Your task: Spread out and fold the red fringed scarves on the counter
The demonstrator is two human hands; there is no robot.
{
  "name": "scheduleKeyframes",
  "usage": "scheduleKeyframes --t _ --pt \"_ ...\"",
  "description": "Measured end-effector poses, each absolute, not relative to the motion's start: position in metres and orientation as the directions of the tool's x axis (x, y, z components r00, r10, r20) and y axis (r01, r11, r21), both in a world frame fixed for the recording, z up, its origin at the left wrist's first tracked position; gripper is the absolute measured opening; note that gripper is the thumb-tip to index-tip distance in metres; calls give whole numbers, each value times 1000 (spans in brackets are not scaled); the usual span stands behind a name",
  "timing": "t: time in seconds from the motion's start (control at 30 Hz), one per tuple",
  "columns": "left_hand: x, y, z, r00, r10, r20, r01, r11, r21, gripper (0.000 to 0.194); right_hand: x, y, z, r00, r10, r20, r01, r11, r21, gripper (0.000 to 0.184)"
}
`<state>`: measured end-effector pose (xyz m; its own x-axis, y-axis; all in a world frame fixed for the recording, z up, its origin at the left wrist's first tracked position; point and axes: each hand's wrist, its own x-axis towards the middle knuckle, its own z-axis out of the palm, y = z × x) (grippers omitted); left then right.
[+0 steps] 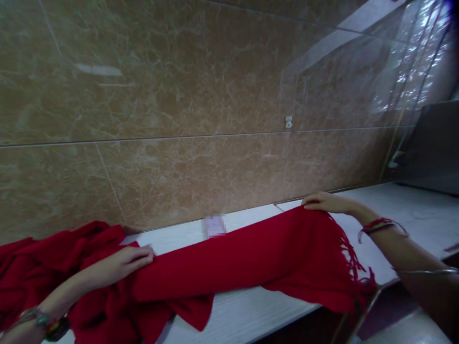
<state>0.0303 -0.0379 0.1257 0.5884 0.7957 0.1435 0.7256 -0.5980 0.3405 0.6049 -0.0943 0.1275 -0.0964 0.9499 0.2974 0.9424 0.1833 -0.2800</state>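
Observation:
A red fringed scarf (229, 263) stretches across the white tabletop, smooth between my hands and bunched in loose folds at the left. My left hand (134, 260) grips its upper edge beside the bunched part, fingers closed on the cloth. Farther right, my right hand (317, 201) pinches the upper edge close to the fringed end. From there the cloth and its tassels hang over the table's front edge. The fingertips of both hands are partly hidden in the fabric.
A tiled wall (201, 105) stands behind the white table (265, 310). A small pale blurred item (214, 225) lies between scarf and wall. At the far right is a large dark grey box-like object (433, 148). A small white fixture (289, 122) is on the wall.

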Motion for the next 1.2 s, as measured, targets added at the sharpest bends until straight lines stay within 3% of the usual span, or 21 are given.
scheduleKeyframes --t 0.07,0.13,0.27,0.37,0.43,0.6,0.73,0.83,1.03,1.2 --pt "36 -18 113 592 801 89 734 -581 351 34 598 -65 117 -77 965 249 979 121 -162 23" --pt "40 11 105 560 816 141 758 -574 311 34 590 -34 109 47 962 271 998 -31 -63 24" --pt "53 72 99 495 848 190 852 -516 86 31 568 21 90 252 914 317 967 -248 -53 30" --pt "72 98 88 436 885 161 899 -419 -128 30 549 48 60 310 897 314 949 -310 -52 30" --pt "87 104 73 417 901 117 901 -393 -183 24 535 57 32 318 898 305 946 -320 -46 31" --pt "112 96 30 467 872 148 883 -453 -121 40 521 67 -36 260 929 262 965 -255 -54 40" --pt "109 84 7 530 838 -130 847 -528 53 55 536 76 -62 210 950 232 977 -193 -94 39" --pt "102 82 0 465 844 -268 883 -464 70 62 548 82 -66 209 961 183 978 -200 -68 42" --pt "94 96 -5 491 835 -246 869 -488 77 62 554 89 -67 226 964 141 974 -227 -11 46" --pt "93 106 -3 547 811 -209 834 -551 42 59 547 93 -60 290 930 227 956 -295 -13 46"
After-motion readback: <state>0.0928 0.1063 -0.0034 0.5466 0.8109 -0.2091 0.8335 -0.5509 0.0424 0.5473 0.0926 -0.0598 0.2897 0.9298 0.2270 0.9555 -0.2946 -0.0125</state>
